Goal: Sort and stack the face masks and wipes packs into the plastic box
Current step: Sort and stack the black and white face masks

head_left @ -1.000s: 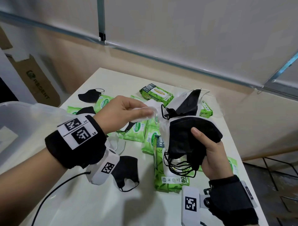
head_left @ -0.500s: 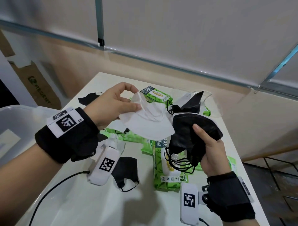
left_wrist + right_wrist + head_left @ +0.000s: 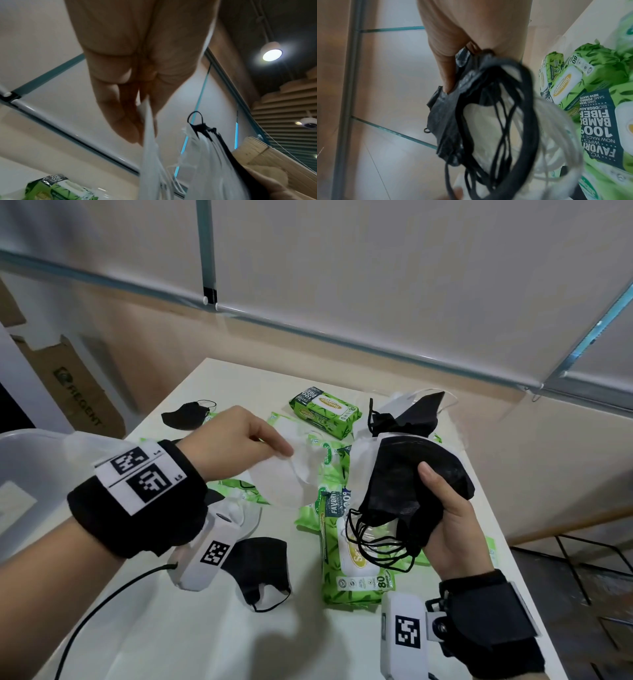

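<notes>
My left hand pinches a white face mask by its edge and holds it above the table; the left wrist view shows the mask hanging between thumb and fingers. My right hand grips a bunch of black and white masks, their black ear loops dangling. Green wipes packs lie scattered on the white table, one further back. Loose black masks lie at front and back left. The clear plastic box stands at the far left.
A cardboard box leans by the wall to the left of the table. The table's right edge drops to a floor with a black wire frame. A black cable runs from my left wrist across the front of the table.
My left hand has lifted the white mask off the pile and drawn it leftward, away from the bunch in my right hand. The right hand has barely moved.
</notes>
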`<state>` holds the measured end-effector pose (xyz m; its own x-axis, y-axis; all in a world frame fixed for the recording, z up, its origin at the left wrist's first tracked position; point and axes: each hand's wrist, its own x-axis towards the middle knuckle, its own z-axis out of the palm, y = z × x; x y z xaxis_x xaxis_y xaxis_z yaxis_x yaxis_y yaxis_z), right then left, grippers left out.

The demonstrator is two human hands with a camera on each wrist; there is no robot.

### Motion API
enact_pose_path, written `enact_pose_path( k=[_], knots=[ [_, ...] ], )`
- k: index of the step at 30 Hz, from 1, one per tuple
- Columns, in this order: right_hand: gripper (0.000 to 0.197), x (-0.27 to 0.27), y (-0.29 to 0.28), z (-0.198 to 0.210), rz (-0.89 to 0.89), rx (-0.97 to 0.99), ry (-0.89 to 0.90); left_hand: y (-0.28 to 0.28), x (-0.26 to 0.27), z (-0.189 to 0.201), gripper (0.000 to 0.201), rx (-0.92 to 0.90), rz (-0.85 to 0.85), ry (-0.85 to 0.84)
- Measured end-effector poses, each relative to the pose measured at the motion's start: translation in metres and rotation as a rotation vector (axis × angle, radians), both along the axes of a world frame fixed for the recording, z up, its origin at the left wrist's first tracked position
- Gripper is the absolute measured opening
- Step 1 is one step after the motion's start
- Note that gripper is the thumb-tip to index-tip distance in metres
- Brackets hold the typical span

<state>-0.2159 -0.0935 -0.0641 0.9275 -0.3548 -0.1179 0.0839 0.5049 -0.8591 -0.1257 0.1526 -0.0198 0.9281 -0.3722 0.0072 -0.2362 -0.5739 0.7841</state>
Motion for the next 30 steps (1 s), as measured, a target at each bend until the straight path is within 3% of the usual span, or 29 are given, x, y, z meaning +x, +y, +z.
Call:
enact_pose_path(
  k=[2,4,5,9,13,15,18,21,23,27,30],
  knots=[
    [0.047,0.000,0.003,0.001,0.027,-0.003,-0.008,-0.008,-0.007,0.003,0.003,-0.027,-0.068,0.041],
    [0.045,0.000,0.007,0.001,0.066,-0.002,-0.021,-0.017,-0.013,0.003,0.038,-0.113,-0.097,0.102],
    [0.043,0.000,0.009,0.001,0.094,-0.007,-0.029,-0.023,-0.015,0.003,0.045,-0.180,-0.100,0.128],
    [0.041,0.000,0.017,0.001,0.187,-0.072,-0.027,-0.041,-0.019,0.003,0.025,-0.367,-0.092,0.133],
    [0.060,0.001,0.018,-0.005,0.305,-0.055,0.026,-0.049,-0.019,0.002,0.019,-0.486,-0.028,0.132],
    [0.063,0.001,0.018,-0.007,0.358,-0.042,0.056,-0.051,-0.017,0.002,0.027,-0.544,0.003,0.130],
    [0.051,0.001,0.020,-0.007,0.382,-0.042,0.098,-0.050,-0.014,0.002,0.044,-0.601,0.058,0.098],
    [0.034,0.000,0.015,-0.007,0.321,-0.040,0.124,-0.043,-0.009,0.005,0.044,-0.663,0.111,0.103],
    [0.041,0.000,0.012,-0.007,0.294,-0.041,0.126,-0.038,-0.006,0.006,0.041,-0.680,0.117,0.110],
    [0.073,0.002,0.017,-0.010,0.332,-0.004,0.118,-0.042,-0.007,-0.001,0.023,-0.662,0.062,0.178],
    [0.078,0.004,0.021,-0.010,0.395,0.045,0.109,-0.048,-0.012,-0.007,0.007,-0.627,-0.002,0.241]
  ],
)
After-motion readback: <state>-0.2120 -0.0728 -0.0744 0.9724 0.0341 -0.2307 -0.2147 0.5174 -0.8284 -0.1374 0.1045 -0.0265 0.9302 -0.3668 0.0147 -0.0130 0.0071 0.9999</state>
